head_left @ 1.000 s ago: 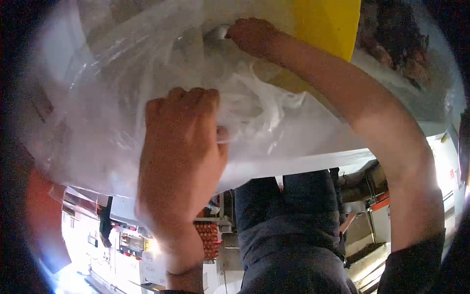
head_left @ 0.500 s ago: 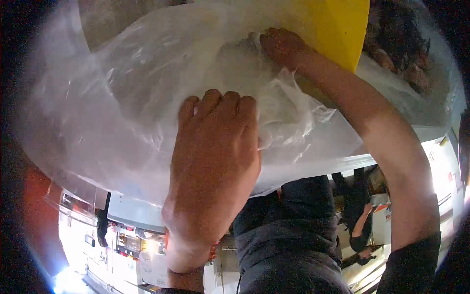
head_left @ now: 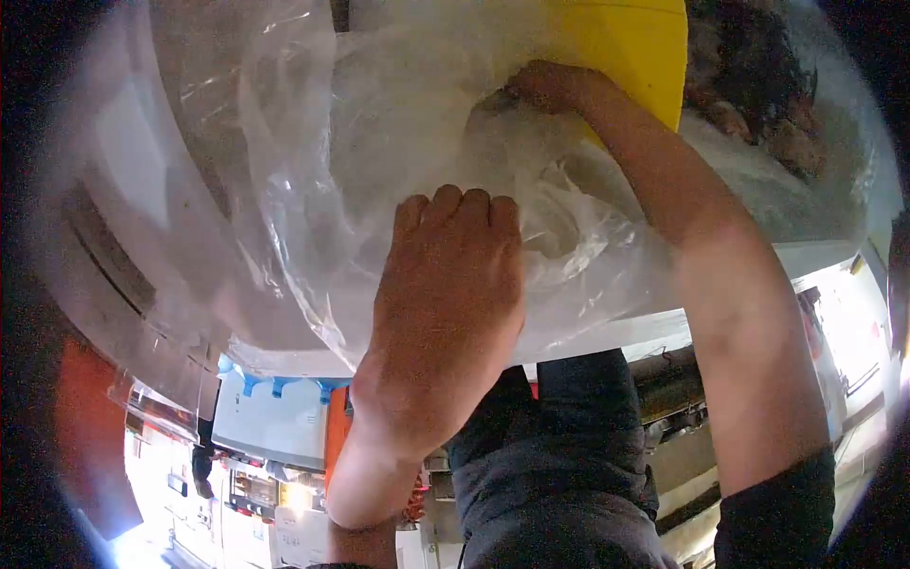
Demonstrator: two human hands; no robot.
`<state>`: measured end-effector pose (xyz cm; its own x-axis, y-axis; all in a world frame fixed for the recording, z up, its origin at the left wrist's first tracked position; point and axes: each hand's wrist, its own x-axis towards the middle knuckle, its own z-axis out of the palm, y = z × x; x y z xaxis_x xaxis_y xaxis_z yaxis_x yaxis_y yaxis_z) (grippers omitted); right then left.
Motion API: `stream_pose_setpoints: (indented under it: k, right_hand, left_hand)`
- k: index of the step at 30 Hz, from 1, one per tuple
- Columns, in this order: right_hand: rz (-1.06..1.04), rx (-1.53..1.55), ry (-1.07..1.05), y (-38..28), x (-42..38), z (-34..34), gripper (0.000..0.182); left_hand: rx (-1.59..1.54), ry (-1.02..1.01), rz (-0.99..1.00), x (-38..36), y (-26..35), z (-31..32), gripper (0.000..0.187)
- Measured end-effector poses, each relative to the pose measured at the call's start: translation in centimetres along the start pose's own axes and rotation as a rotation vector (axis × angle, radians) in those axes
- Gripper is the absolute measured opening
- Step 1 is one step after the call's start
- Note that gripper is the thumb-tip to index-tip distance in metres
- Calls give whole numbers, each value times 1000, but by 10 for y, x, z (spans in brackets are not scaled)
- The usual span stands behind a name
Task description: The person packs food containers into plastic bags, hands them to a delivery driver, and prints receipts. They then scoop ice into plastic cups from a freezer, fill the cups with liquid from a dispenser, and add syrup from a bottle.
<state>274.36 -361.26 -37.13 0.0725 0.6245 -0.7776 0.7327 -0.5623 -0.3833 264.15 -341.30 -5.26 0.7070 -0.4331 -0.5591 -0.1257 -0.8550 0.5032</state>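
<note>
Though murky inside, plastic bag (head_left: 303, 190) beneath curled, close-set left fingers (head_left: 445, 205), right fingers (head_left: 533, 80) too obscured to tell.

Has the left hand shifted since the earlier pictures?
Yes. Judged against the yellow board, the left hand has moved rightward in the view, over the clear plastic, and is now closer to the board's edge.

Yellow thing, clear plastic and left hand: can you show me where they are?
Yellow thing (head_left: 640, 52): head view, its bright flat part near the top.
Clear plastic (head_left: 308, 223): head view, its wrinkly part beside the left hand.
Left hand (head_left: 450, 299): head view, the back of it.
</note>
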Motion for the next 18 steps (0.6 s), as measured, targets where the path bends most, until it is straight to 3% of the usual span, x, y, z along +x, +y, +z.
stream_pose_setpoints:
  k: [1, 3, 4, 6, 9, 12, 14, 16, 18]
  right_hand:
    - [2, 3, -1, 26, 19, 22, 31]
    - [356, 836, 49, 92, 57, 77, 29]
    - [358, 837, 54, 83, 41, 57, 29]
    - [5, 116, 41, 15, -14, 1, 29]
    - [376, 798, -258, 90, 114, 96, 30]
    - [29, 425, 90, -7, -12, -8, 29]
    - [-132, 311, 309, -9, -19, -2, 27]
    - [-89, 271, 178, -18, 6, -5, 27]
    - [-7, 286, 178, -40, 18, 1, 27]
  left_hand:
    - [-17, 6, -5, 4, 1, 0, 26]
    - [-16, 12, -2, 21, 10, 2, 30]
    - [-20, 18, -4, 27, 12, 3, 35]
    - [7, 48, 4, 12, 6, 6, 31]
    - [38, 83, -24, -18, -11, 5, 33]
    - [66, 43, -74, -22, -8, 5, 44]
    - [71, 11, -94, -23, -6, 6, 53]
    - [130, -28, -132, -25, -8, 2, 56]
    - [114, -56, -147, -24, -8, -5, 57]
